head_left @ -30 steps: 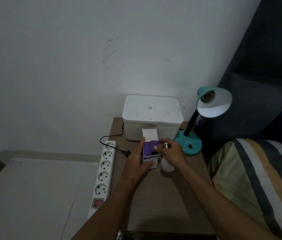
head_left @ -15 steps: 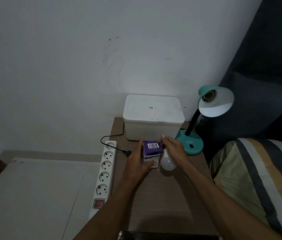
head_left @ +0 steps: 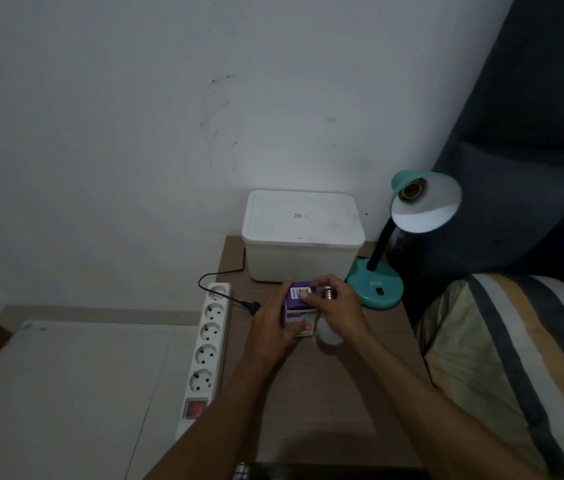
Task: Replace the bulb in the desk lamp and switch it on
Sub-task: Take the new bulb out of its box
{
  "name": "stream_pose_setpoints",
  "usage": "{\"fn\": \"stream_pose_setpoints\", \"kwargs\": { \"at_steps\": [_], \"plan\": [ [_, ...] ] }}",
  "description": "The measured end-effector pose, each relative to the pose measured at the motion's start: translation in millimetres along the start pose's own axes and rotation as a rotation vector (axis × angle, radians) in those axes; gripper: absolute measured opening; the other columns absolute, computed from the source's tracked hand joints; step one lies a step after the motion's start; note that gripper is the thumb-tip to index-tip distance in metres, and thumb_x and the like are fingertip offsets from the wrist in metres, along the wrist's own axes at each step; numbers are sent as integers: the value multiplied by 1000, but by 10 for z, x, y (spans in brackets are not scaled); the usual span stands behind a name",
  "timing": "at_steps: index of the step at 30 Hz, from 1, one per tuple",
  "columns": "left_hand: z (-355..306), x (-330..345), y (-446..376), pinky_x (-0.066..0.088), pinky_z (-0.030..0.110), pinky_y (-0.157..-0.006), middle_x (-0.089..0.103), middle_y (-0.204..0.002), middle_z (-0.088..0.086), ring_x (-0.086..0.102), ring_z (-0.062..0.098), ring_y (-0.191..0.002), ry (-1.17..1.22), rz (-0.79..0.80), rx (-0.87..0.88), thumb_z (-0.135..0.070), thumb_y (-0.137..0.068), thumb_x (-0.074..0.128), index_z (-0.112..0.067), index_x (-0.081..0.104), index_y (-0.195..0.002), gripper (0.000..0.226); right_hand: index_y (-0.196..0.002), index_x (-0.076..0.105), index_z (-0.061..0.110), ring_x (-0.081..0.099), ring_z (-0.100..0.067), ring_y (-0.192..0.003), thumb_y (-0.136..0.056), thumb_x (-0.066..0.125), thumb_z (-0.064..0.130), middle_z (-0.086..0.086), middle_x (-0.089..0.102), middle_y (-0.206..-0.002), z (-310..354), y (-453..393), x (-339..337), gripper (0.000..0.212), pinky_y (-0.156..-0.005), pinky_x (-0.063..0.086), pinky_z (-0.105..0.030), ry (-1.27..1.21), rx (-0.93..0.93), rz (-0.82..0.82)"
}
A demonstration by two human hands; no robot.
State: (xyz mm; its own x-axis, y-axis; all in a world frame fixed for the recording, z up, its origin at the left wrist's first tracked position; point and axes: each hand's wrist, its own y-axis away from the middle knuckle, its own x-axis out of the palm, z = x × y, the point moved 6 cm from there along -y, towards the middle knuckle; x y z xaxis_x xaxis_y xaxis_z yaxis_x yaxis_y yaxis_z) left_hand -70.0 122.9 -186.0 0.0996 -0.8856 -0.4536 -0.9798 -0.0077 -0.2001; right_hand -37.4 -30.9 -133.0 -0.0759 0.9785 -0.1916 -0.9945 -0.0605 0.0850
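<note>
A teal desk lamp (head_left: 375, 285) stands at the table's back right, its shade (head_left: 426, 202) tilted toward me with an empty socket (head_left: 412, 190) showing. My left hand (head_left: 275, 323) grips a small purple and white bulb box (head_left: 299, 308) standing on the table. My right hand (head_left: 337, 308) holds a white bulb (head_left: 329, 336), metal base up, while its fingertips press on the box's closed top flap. The lamp's black plug (head_left: 251, 305) lies loose next to the power strip.
A white lidded storage box (head_left: 303, 233) sits at the back of the small wooden table (head_left: 325, 393). A white power strip (head_left: 209, 344) with a red switch lies along the table's left edge. A striped pillow (head_left: 516, 358) is at the right.
The box's top flap stood open a second ago and is now folded shut under my right fingertips. The bulb stays in my right hand beside the box.
</note>
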Motion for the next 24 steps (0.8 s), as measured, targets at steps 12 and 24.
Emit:
{"fn": "stream_pose_setpoints", "kwargs": {
  "at_steps": [12, 24],
  "plan": [
    [11, 18, 52, 51, 7, -90, 45, -141, -2, 53, 14, -128, 9, -4, -26, -26, -91, 78, -36, 34, -158, 80, -74, 62, 14, 61, -17, -71, -87, 68, 16, 2, 64, -73, -124, 146, -132, 14, -56, 39, -24, 175, 152, -234],
    [-34, -26, -403, 54, 33, -104, 43, -141, -1, 52, 21, -132, -11, -53, -53, -9, -87, 80, -43, 35, -151, 86, -106, 71, 44, 71, -27, -95, -83, 69, 42, -2, 72, -108, -217, 67, -373, 23, -84, 60, -53, -119, 230, -208]
  ]
}}
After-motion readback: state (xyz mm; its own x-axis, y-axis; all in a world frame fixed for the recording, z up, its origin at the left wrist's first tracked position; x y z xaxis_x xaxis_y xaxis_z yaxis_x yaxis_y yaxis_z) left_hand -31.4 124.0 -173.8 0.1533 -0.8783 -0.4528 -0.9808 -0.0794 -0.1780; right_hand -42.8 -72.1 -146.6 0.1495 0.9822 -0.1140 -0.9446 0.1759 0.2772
